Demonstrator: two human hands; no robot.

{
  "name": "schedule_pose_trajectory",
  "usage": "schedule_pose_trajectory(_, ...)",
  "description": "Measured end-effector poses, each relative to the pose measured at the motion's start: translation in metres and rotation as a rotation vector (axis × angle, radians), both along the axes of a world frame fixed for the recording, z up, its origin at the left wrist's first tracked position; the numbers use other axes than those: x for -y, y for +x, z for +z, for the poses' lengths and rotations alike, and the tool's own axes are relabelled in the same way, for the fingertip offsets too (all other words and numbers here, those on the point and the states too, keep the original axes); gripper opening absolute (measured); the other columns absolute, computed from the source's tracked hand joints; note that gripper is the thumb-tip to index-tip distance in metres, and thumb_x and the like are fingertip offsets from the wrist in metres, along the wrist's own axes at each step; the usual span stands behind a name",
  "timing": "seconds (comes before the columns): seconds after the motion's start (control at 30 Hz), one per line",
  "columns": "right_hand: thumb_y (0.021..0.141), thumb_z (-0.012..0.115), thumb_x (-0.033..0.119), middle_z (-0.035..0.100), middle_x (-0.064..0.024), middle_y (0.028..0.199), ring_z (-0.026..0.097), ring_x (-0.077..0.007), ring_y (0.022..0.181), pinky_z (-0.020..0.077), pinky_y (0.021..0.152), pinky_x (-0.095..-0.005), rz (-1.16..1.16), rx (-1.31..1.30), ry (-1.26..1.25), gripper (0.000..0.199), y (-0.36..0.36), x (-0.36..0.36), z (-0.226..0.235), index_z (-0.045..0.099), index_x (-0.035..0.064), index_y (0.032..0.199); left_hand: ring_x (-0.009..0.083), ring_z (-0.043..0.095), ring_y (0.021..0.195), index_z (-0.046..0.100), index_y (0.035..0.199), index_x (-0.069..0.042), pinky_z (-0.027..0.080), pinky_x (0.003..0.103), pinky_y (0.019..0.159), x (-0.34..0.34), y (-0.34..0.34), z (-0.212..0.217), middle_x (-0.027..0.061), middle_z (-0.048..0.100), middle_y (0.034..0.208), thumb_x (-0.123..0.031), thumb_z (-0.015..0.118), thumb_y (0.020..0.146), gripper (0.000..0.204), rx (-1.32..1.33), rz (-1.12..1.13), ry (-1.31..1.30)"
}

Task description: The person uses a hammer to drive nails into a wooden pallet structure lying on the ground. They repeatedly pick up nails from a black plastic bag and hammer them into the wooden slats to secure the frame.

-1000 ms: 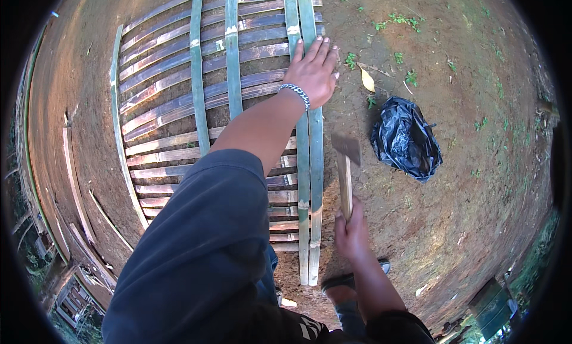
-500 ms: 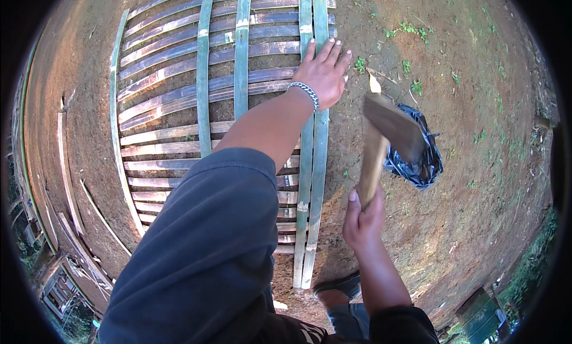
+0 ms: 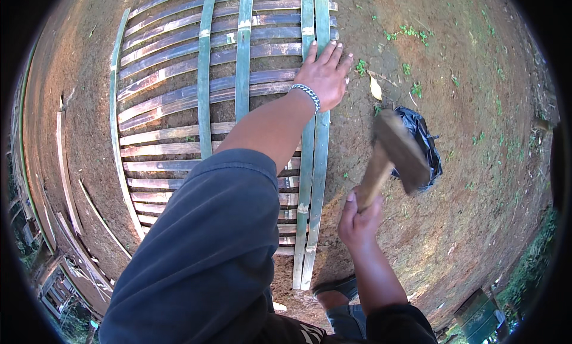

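My left hand (image 3: 322, 76), a chain bracelet at its wrist, lies flat with its fingers spread on two long green bamboo strips (image 3: 313, 171). These run side by side over the right part of a lattice of crosswise bamboo slats (image 3: 161, 98) on the ground. In my right hand (image 3: 361, 220) is a hammer (image 3: 401, 147), gripped by its wooden handle. Its head, slightly blurred, is raised to the right of the lattice and partly covers a crumpled black plastic bag (image 3: 430, 142). My left forearm and sleeve hide part of the lattice.
Loose bamboo strips (image 3: 67, 171) lie on the dirt at the left. A yellow leaf (image 3: 375, 88) and small green weeds (image 3: 411, 32) dot the ground right of the lattice. My foot (image 3: 336, 290) stands near the strips' lower end.
The hammer's head has tilted and shifted right and down, uncovering the yellow leaf. My right hand has dropped slightly to the left. My left hand stays on the strips.
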State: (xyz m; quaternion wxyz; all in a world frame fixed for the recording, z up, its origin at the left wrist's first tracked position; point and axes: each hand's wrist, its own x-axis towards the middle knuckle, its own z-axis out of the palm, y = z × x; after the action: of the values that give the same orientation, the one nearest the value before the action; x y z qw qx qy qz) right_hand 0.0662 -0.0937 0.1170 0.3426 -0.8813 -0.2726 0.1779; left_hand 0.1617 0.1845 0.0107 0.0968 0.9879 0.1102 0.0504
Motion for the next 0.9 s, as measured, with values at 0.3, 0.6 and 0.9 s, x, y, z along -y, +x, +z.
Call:
schedule_pose_trajectory(0.3, 0.092, 0.073, 0.016, 0.071, -0.0202, 0.096, 0.073, -0.0376, 0.084, 0.0568, 0.072, -0.0482, -0.3, -0.332, -0.17, 0.067, -0.024, -0.016, -0.043, 0.039, 0.0004, 0.147, 0.0305, 0.022, 0.156, 0.034, 0.159, -0.01, 0.011, 0.056, 0.127, 0.002, -0.001, -0.003, 0.0172, 0.031, 0.166, -0.035, 0.037, 0.107, 0.058, -0.01, 0.017, 0.004)
schedule_pose_trajectory(0.6, 0.076, 0.09, 0.026, 0.07, -0.0184, 0.093, 0.071, -0.0392, 0.085, 0.0558, 0.078, -0.0488, -0.424, -0.382, -0.292, 0.092, -0.019, -0.051, -0.052, 0.037, 0.0112, 0.15, 0.0316, 0.022, 0.157, 0.035, 0.158, -0.009, 0.011, 0.055, 0.127, -0.005, -0.004, -0.006, 0.0162, 0.033, 0.165, -0.036, 0.044, 0.104, 0.061, 0.092, 0.008, -0.131)
schedule_pose_trajectory(0.9, 0.075, 0.091, 0.027, 0.072, -0.0248, 0.1, 0.072, -0.042, 0.094, 0.0561, 0.084, -0.049, -0.463, -0.392, -0.278, 0.095, -0.019, -0.047, -0.054, 0.036, 0.0104, 0.151, 0.0361, 0.06, 0.107, 0.07, 0.119, -0.005, 0.05, 0.044, 0.096, -0.006, -0.126, 0.021, 0.0133, 0.066, 0.112, -0.009, 0.073, 0.086, 0.033, 0.208, 0.009, -0.434)
